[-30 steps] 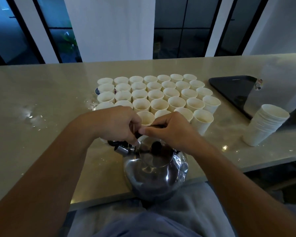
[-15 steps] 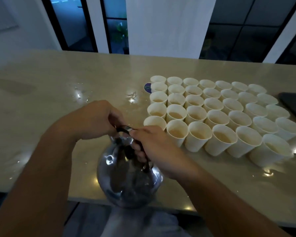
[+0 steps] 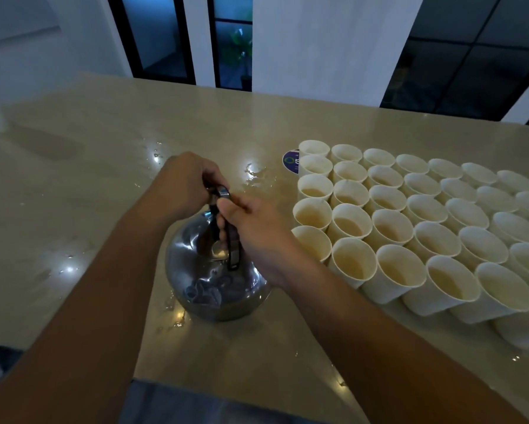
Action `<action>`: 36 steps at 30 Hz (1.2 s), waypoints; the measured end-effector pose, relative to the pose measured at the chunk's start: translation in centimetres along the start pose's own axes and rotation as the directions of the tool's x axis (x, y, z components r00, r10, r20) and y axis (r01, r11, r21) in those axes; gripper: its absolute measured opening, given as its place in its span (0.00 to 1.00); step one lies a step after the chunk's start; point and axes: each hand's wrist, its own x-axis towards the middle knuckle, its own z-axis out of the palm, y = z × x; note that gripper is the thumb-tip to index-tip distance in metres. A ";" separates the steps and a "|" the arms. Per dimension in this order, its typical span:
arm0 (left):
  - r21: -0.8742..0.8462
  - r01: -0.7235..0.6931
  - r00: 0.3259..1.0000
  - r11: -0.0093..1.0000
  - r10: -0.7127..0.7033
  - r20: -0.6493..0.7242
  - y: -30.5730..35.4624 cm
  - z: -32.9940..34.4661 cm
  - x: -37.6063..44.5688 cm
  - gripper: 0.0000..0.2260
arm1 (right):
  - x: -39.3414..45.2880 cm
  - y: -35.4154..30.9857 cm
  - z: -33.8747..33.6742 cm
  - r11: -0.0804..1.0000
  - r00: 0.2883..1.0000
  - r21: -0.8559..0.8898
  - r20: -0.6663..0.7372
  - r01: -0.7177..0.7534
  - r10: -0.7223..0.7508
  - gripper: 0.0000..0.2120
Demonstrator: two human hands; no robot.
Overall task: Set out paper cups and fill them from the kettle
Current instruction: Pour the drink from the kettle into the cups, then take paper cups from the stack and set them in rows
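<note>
Right hand (image 3: 254, 237) is clamped on the kettle's handle (image 3: 233, 246), fingers curled right round the dark strap, thumb up top. Left hand (image 3: 183, 185) is wrapped tight round the far end of that same handle, where a shiny metal fitting shows just by the knuckles. Both hands gripping, nothing slack there.

The kettle (image 3: 214, 283) sits on the counter (image 3: 88, 148) just left of the cups, near the front edge. It's a squat, round-bellied thing in polished steel, mirror-bright, throwing back warped reflections. Whether its base rests fully on the counter, I cannot tell.

The paper cups (image 3: 410, 228) stand packed rim to rim in slanted rows on the right: plain white, tapered, thin-walled. The nearer ones hold a pale liquid; the far ones are too dim to judge. A round blue sticker (image 3: 290, 162) peeks out at the back-left corner of the block.

The counter is smooth, glossy beige stone, with water droplets (image 3: 254, 175) glinting beyond the hands and small splashes beside the kettle's base.
</note>
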 end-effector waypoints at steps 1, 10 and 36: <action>0.008 0.007 1.000 1.000 -0.007 -0.006 -0.1 0.1 0.6 0.13 | 0.5 0.0 0.0 1.000 1.000 -0.017 -0.014 0.011 -0.011 0.09; 0.007 -0.022 1.000 1.000 0.022 -0.023 -0.4 0.3 2.0 0.14 | 2.5 -0.7 -1.0 0.993 0.998 -0.118 -0.058 0.022 -0.029 0.10; -0.669 -0.380 0.701 0.639 0.671 0.243 41.3 22.6 -10.4 0.22 | -33.1 -6.9 -33.8 0.648 0.310 -0.593 -0.804 -0.478 -0.507 0.11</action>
